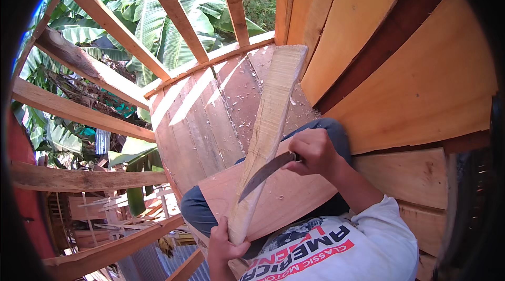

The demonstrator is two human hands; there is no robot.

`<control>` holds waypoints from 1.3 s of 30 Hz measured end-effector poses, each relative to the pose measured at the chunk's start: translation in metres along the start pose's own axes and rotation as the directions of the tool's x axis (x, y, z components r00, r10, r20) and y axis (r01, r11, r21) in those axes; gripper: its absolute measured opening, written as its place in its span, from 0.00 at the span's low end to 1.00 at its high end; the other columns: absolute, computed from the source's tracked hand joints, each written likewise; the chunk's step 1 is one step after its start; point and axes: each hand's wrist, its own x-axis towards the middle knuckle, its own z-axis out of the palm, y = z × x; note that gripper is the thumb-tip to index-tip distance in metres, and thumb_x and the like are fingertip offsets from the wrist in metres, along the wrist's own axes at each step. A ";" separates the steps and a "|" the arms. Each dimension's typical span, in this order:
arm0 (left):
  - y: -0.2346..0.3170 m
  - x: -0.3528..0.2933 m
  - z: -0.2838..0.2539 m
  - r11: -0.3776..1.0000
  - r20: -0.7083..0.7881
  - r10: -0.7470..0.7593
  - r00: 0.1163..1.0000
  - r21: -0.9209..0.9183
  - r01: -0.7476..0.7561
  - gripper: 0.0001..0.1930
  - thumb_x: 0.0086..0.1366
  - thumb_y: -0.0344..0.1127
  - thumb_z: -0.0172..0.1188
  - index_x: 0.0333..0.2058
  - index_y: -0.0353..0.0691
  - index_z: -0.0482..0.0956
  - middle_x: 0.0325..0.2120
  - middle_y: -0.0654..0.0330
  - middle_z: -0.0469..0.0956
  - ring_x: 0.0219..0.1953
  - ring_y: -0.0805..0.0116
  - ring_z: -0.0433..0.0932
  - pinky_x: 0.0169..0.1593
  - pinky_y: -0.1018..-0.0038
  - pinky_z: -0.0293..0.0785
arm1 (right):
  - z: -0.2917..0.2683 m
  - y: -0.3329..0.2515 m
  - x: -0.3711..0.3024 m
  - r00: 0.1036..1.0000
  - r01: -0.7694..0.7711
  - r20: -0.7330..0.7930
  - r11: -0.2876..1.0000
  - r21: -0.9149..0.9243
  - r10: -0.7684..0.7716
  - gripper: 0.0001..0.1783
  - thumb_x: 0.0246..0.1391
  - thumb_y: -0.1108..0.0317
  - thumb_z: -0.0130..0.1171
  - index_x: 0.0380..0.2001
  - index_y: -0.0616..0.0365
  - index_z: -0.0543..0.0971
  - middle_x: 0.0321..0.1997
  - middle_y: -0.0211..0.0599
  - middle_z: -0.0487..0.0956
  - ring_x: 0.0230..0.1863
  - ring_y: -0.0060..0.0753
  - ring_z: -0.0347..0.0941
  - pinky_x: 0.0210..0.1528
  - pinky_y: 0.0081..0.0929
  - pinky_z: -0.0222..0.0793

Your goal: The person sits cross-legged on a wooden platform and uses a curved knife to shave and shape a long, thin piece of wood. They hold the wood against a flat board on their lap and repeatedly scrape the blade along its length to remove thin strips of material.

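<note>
My right hand (pixel 314 150) is closed around the handle of a large knife (pixel 267 174). Its curved grey blade points down to the left and lies across the near part of a long pale plank (pixel 273 105). Around the near end of that plank my left hand (pixel 226 241) is wrapped, thumb on top. The plank slants away from me, its far end close to the wooden railing. Under it, a wide reddish board (pixel 300 197) rests across my lap, over my legs in blue jeans (pixel 197 211).
Pale shavings lie scattered over the plank floor (pixel 202 118). A railing of spaced wooden bars (pixel 176 10) curves round the front and left, with banana leaves (pixel 163 34) beyond. An orange-brown board wall (pixel 415 81) rises on the right. Timber pieces (pixel 142 212) lie below on the left.
</note>
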 end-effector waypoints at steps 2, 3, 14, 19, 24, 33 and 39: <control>0.001 0.000 -0.001 1.000 -0.017 -0.005 1.000 -0.025 0.005 0.25 0.34 0.34 0.66 0.34 0.33 0.68 0.16 0.52 0.72 0.20 0.54 0.79 0.24 0.70 0.72 | -0.001 -0.003 0.003 0.996 0.053 0.071 0.998 -0.042 -0.049 0.27 0.49 0.47 0.64 0.13 0.56 0.69 0.12 0.36 0.66 0.14 0.39 0.69 0.17 0.30 0.60; 0.000 0.000 -0.002 1.000 -0.001 -0.002 1.000 -0.013 0.002 0.25 0.34 0.34 0.66 0.34 0.32 0.68 0.17 0.52 0.73 0.20 0.55 0.80 0.24 0.70 0.72 | 0.002 0.012 -0.003 0.949 -0.299 -0.068 0.948 0.111 0.308 0.26 0.49 0.47 0.64 0.13 0.56 0.70 0.12 0.37 0.66 0.14 0.38 0.69 0.17 0.30 0.61; -0.002 0.001 0.007 1.000 0.024 0.003 1.000 0.014 -0.004 0.24 0.34 0.34 0.66 0.32 0.33 0.68 0.15 0.52 0.72 0.19 0.55 0.80 0.24 0.71 0.72 | -0.005 0.024 -0.011 0.942 -0.297 -0.129 0.949 0.104 0.309 0.22 0.50 0.56 0.65 0.14 0.57 0.69 0.12 0.37 0.64 0.11 0.37 0.64 0.15 0.28 0.57; -0.004 0.000 0.005 1.000 0.001 0.004 1.000 0.009 -0.004 0.22 0.35 0.33 0.63 0.32 0.33 0.68 0.16 0.56 0.71 0.18 0.67 0.74 0.25 0.75 0.70 | -0.001 0.018 -0.017 0.980 -0.200 -0.022 0.980 0.023 0.200 0.21 0.47 0.57 0.67 0.15 0.56 0.70 0.13 0.38 0.67 0.14 0.40 0.68 0.17 0.32 0.60; -0.013 -0.003 0.005 1.000 0.033 0.007 0.999 -0.007 -0.006 0.25 0.33 0.35 0.66 0.32 0.32 0.68 0.15 0.50 0.71 0.19 0.53 0.78 0.23 0.70 0.71 | 0.000 0.020 -0.024 0.941 -0.305 -0.128 0.949 0.077 0.312 0.21 0.53 0.55 0.63 0.19 0.58 0.70 0.14 0.39 0.67 0.14 0.42 0.68 0.17 0.32 0.61; -0.006 -0.001 0.008 0.999 0.054 0.028 0.998 -0.028 -0.026 0.24 0.34 0.35 0.66 0.31 0.33 0.68 0.15 0.52 0.71 0.19 0.55 0.79 0.24 0.71 0.71 | -0.008 0.005 -0.020 0.988 0.118 0.100 0.992 0.037 -0.121 0.17 0.52 0.55 0.62 0.22 0.56 0.71 0.16 0.36 0.68 0.17 0.41 0.70 0.19 0.33 0.64; -0.002 -0.005 0.008 0.999 0.072 -0.016 0.997 -0.043 0.019 0.23 0.35 0.34 0.66 0.31 0.33 0.68 0.15 0.53 0.71 0.19 0.57 0.78 0.24 0.72 0.71 | -0.032 0.018 -0.004 0.933 -0.345 -0.102 0.938 0.029 0.346 0.17 0.54 0.58 0.61 0.22 0.60 0.71 0.14 0.39 0.70 0.17 0.43 0.71 0.19 0.33 0.65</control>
